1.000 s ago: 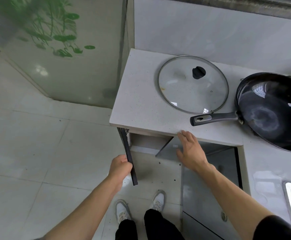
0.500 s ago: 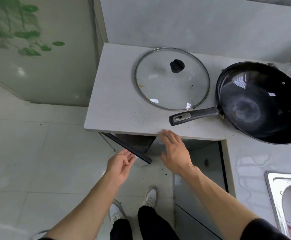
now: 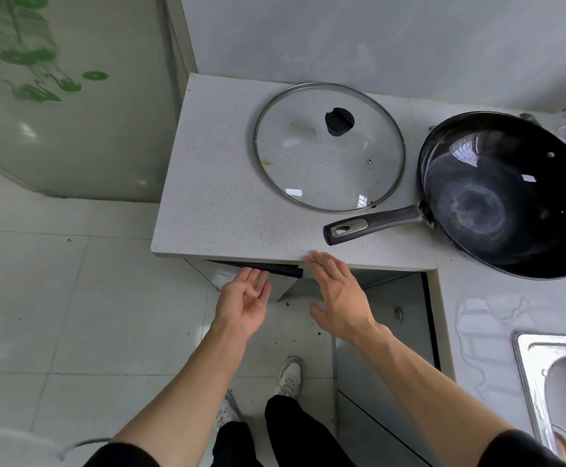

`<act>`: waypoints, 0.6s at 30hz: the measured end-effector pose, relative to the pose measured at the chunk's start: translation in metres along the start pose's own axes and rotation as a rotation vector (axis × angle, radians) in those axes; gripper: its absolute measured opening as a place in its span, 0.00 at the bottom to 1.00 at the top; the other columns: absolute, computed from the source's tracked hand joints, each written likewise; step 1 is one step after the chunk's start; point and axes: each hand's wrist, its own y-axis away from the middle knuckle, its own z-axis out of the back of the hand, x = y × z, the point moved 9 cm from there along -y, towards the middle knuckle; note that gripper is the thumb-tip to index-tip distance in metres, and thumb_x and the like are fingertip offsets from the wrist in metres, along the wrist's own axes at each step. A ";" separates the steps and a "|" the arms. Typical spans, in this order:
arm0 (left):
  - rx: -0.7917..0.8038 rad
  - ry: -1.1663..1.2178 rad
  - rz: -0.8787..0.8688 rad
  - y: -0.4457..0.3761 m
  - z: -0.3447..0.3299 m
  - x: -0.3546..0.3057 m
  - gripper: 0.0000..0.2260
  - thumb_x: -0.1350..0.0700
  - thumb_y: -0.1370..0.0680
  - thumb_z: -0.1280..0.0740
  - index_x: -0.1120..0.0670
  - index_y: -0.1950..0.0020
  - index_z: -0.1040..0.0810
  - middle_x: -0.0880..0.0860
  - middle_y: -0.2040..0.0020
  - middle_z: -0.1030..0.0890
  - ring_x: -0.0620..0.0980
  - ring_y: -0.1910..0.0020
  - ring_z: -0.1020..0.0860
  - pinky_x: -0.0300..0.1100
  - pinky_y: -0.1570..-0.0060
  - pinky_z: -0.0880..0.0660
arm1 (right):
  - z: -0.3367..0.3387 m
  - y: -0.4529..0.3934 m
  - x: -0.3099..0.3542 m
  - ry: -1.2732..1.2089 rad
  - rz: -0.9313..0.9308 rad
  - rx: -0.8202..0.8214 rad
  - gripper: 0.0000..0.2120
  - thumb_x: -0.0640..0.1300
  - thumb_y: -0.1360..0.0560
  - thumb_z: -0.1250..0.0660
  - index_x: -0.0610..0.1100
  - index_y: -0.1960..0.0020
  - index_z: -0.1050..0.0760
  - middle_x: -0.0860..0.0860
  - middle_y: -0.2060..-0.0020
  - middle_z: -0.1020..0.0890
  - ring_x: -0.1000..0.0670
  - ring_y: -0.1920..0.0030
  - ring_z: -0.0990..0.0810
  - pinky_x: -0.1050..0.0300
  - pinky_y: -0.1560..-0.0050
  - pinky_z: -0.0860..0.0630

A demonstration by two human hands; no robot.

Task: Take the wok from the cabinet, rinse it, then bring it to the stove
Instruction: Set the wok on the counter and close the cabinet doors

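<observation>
The cabinet door (image 3: pixel 268 268), which stood wide open a second ago with the left hand (image 3: pixel 245 305) gripping its edge, now lies almost closed under the desk (image 3: pixel 221 197) front, and that hand has let go, its straight fingers just touching the door.
</observation>
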 end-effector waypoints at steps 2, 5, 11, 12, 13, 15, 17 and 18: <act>0.009 0.052 -0.013 -0.002 -0.007 0.000 0.38 0.77 0.34 0.54 0.61 0.24 0.45 0.60 0.24 0.38 0.58 0.25 0.38 0.53 0.25 0.42 | 0.000 0.000 0.000 0.002 0.005 0.001 0.43 0.48 0.29 0.31 0.51 0.20 0.50 0.54 0.22 0.44 0.52 0.23 0.50 0.52 0.24 0.41; 0.027 0.128 -0.028 -0.004 -0.019 -0.001 0.40 0.77 0.38 0.53 0.63 0.25 0.42 0.60 0.24 0.38 0.58 0.24 0.41 0.54 0.24 0.44 | 0.000 -0.001 0.000 0.005 0.009 0.009 0.43 0.48 0.28 0.31 0.51 0.20 0.50 0.54 0.22 0.45 0.52 0.23 0.50 0.52 0.24 0.41; -0.016 0.103 -0.037 -0.012 -0.025 -0.001 0.32 0.76 0.34 0.55 0.62 0.32 0.32 0.57 0.28 0.33 0.57 0.25 0.39 0.54 0.26 0.41 | 0.004 0.000 0.001 -0.004 0.015 0.002 0.41 0.47 0.28 0.31 0.50 0.21 0.48 0.54 0.22 0.43 0.50 0.24 0.47 0.54 0.25 0.38; -0.018 0.105 -0.032 -0.013 -0.024 -0.002 0.33 0.76 0.33 0.55 0.62 0.30 0.35 0.58 0.27 0.34 0.57 0.25 0.40 0.55 0.26 0.41 | 0.004 0.000 0.002 -0.009 0.014 0.000 0.41 0.46 0.28 0.31 0.50 0.21 0.48 0.54 0.23 0.43 0.50 0.24 0.47 0.54 0.26 0.38; -0.010 0.103 -0.031 -0.013 -0.024 -0.002 0.33 0.76 0.34 0.54 0.62 0.31 0.34 0.58 0.28 0.34 0.57 0.24 0.40 0.55 0.26 0.42 | 0.005 0.000 0.002 -0.012 0.011 -0.001 0.41 0.46 0.28 0.31 0.50 0.21 0.48 0.54 0.23 0.43 0.51 0.24 0.47 0.54 0.26 0.37; 0.008 0.088 -0.026 -0.012 -0.024 -0.004 0.30 0.75 0.34 0.53 0.62 0.35 0.31 0.57 0.30 0.32 0.57 0.25 0.40 0.56 0.26 0.41 | 0.005 0.000 0.003 -0.012 0.008 -0.001 0.41 0.46 0.28 0.32 0.50 0.21 0.49 0.54 0.22 0.44 0.51 0.24 0.48 0.55 0.26 0.39; 0.013 0.091 -0.008 -0.011 -0.023 -0.004 0.30 0.74 0.34 0.51 0.63 0.33 0.33 0.58 0.28 0.34 0.58 0.24 0.40 0.57 0.26 0.42 | 0.005 0.001 0.004 -0.008 0.007 0.001 0.41 0.46 0.27 0.32 0.50 0.21 0.49 0.53 0.22 0.44 0.51 0.24 0.49 0.55 0.25 0.42; 0.017 0.094 0.001 -0.010 -0.023 -0.005 0.29 0.74 0.33 0.50 0.63 0.33 0.34 0.59 0.27 0.34 0.58 0.25 0.40 0.57 0.26 0.42 | 0.005 0.001 0.004 -0.007 0.006 0.002 0.41 0.45 0.27 0.32 0.50 0.21 0.49 0.53 0.22 0.44 0.51 0.23 0.50 0.56 0.25 0.44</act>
